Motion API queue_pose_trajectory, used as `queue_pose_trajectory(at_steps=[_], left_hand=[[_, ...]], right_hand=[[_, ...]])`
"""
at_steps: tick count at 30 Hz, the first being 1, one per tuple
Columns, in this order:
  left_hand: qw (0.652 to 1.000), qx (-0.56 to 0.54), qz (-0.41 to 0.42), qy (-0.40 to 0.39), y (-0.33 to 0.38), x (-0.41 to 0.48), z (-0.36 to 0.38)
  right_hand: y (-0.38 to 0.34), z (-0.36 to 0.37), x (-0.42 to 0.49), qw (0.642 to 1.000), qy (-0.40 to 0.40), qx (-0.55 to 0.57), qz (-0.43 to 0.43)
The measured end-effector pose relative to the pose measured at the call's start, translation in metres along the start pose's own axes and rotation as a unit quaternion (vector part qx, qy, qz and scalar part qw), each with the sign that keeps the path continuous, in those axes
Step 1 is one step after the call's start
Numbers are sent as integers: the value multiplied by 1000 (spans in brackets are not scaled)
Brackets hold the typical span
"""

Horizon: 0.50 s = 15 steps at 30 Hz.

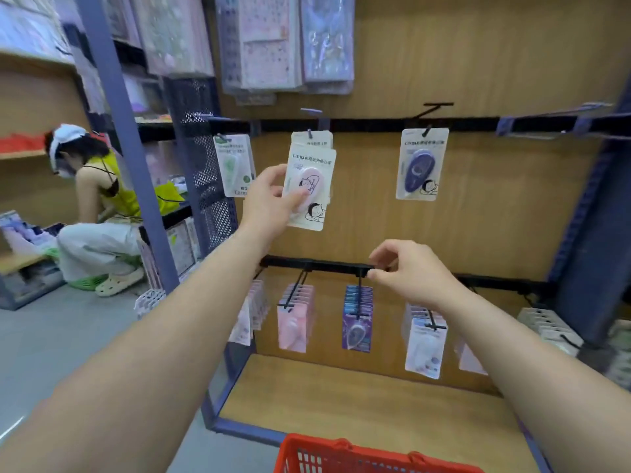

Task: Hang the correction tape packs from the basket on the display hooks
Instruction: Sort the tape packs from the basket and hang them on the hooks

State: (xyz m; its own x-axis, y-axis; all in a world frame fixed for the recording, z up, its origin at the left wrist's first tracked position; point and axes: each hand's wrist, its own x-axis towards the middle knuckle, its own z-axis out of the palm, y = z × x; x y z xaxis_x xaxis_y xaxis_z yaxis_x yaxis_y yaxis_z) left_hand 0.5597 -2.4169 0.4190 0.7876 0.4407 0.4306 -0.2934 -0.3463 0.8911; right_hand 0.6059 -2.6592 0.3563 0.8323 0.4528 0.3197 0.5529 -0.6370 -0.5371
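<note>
Left hand [273, 199] pinches the pink pack [309, 196] at its left edge, thumb on the blister. It sits just under the middle hook [310, 133] of the upper rail [375, 124], overlapping the hung pack [312, 141]. Right hand [413, 271] is loosely curled and empty by the lower rail [327, 266]. Next, I'd say: lift, square the card, put its hole on the hook tip, push back. Basket [307, 452] at bottom edge, contents hidden.

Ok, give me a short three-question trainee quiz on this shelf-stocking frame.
1. True or false: the left hand holds a pink pack.
2. The basket at the bottom edge is: A blue, B red, C green.
3. Fill in: on the top rail, the purple pack hangs to the ___ of the pink pack.
Key: 1 true; 2 B; 3 right.
</note>
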Motion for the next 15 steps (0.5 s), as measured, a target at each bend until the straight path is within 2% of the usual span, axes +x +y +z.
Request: queue_pose_trajectory(at_steps=[8,15], left_hand=[[999,-20,-3,30,6,47,9],[999,-12,47,2,-6,56,4]], right_hand=[[6,-8,7,1000,-8,10,4],[17,2,12,1000,-21,4,9]])
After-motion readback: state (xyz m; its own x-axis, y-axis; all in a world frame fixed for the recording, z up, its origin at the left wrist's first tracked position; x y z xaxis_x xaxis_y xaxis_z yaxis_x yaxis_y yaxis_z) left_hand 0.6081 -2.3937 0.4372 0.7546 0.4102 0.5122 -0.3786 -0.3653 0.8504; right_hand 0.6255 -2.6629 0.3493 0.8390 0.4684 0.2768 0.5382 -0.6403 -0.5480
